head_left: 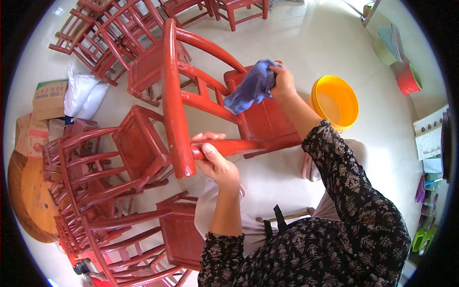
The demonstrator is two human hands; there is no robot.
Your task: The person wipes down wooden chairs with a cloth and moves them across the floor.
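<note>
A red wooden chair (178,110) lies tilted in front of me, its long thick top rail toward the left and its seat (267,119) toward the right. My left hand (216,162) is wrapped round the chair's near post, close to where it meets the top rail. Higher up and to the right, my right hand (283,82) grips a blue-purple cloth (253,88). The cloth hangs down to the left, over the far post and the edge of the seat. Part of that post is hidden by the cloth.
A yellow bucket (337,103) stands to the right of the chair. More red chairs (143,143) crowd the left and the far side. At the far left are cardboard boxes (49,100), a white sack (86,93) and a round wooden top (36,201).
</note>
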